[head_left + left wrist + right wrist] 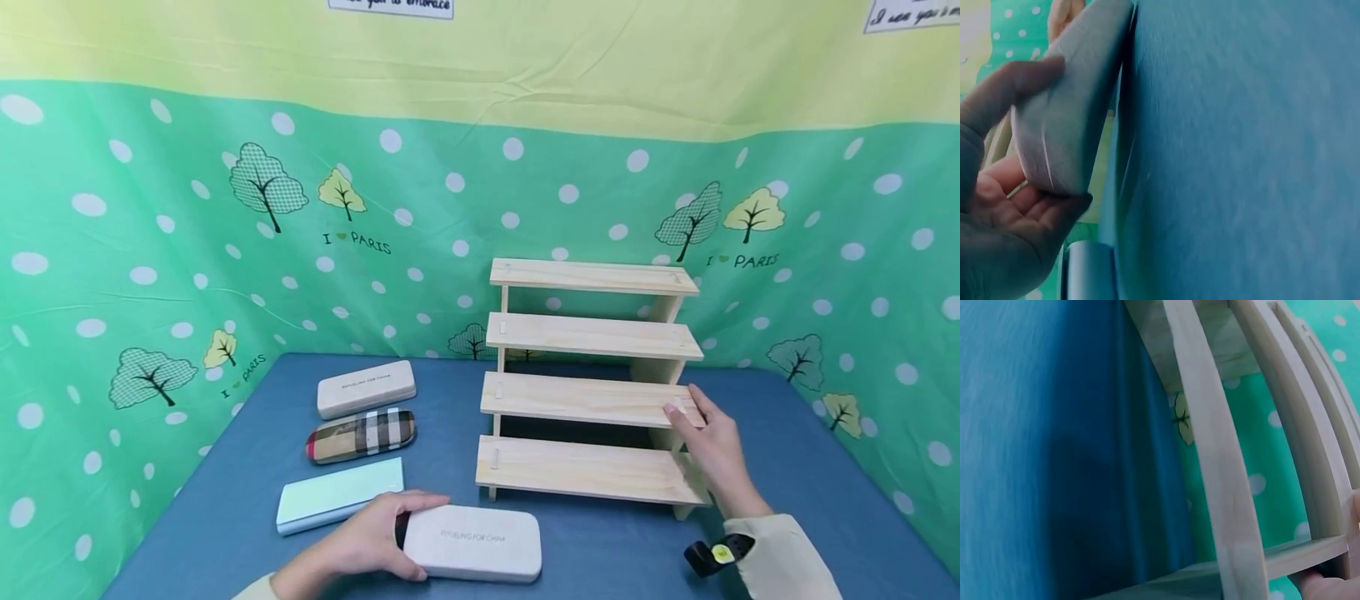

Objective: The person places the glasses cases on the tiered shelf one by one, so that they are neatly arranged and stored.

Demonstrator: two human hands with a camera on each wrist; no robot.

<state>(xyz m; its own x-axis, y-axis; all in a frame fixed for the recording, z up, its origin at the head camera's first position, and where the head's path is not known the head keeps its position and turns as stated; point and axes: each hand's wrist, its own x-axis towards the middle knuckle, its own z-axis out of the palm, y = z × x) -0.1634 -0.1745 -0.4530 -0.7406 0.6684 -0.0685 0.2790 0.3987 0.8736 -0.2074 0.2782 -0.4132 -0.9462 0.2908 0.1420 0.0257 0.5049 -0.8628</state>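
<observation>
In the head view my left hand (pixel 367 537) grips the left end of a white glasses case (pixel 472 546) with printed lettering, at the front of the table. The left wrist view shows the thumb on one side of this case (pixel 1063 119) and fingers curled around the other. My right hand (pixel 716 450) pinches the right end of the second-lowest board of a four-tier wooden display stand (pixel 577 400), thumb on top. Fingers (pixel 1329 587) reach under a board at the edge of the right wrist view; most of that hand is out of frame there.
Left of the stand lie a light blue case (pixel 341 492), a plaid glasses case (pixel 360 436) and another white glasses case (pixel 366 390), in a column. A blue cloth (pixel 600 550) covers the table. Behind hangs a green dotted curtain (pixel 420 292). The right wrist wears a black band (pixel 708 557).
</observation>
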